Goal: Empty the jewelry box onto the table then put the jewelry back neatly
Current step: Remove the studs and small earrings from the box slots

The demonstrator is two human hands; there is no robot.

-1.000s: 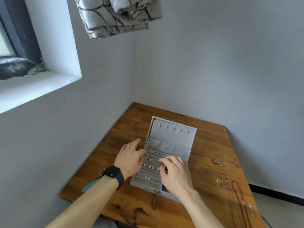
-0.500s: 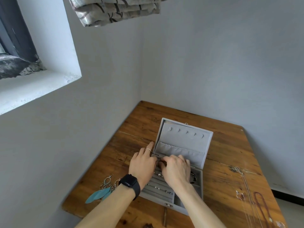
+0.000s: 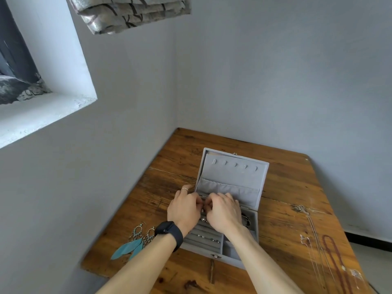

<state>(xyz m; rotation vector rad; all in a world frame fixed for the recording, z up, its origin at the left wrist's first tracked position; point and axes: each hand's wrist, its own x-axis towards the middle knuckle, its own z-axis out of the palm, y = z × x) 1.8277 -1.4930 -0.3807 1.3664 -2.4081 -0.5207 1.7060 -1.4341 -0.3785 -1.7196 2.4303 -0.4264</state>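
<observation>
A grey velvet jewelry box (image 3: pixel 233 177) stands open on the wooden table (image 3: pixel 286 187), its lid upright with small hooks and a pocket. Rings and studs sit in its padded rows (image 3: pixel 203 237); a dark bracelet (image 3: pixel 246 219) lies in a right compartment. My left hand (image 3: pixel 184 209) and my right hand (image 3: pixel 222 211) meet over the back rows, fingertips curled together around something small that the fingers hide. Turquoise feather earrings (image 3: pixel 135 242) lie left of the box. Thin chains (image 3: pixel 314 234) and a red bead necklace (image 3: pixel 337 257) lie on the table's right side.
The table stands in a corner between two grey walls. A window ledge (image 3: pixel 42 117) juts out at the upper left, and folded patterned cloth (image 3: pixel 131 13) hangs overhead. A black watch is on my left wrist. The floor shows at the far right.
Both hands moved from the middle rows up to the back rows near the hinge and closed together. The view shifted, and the feather earrings came into sight.
</observation>
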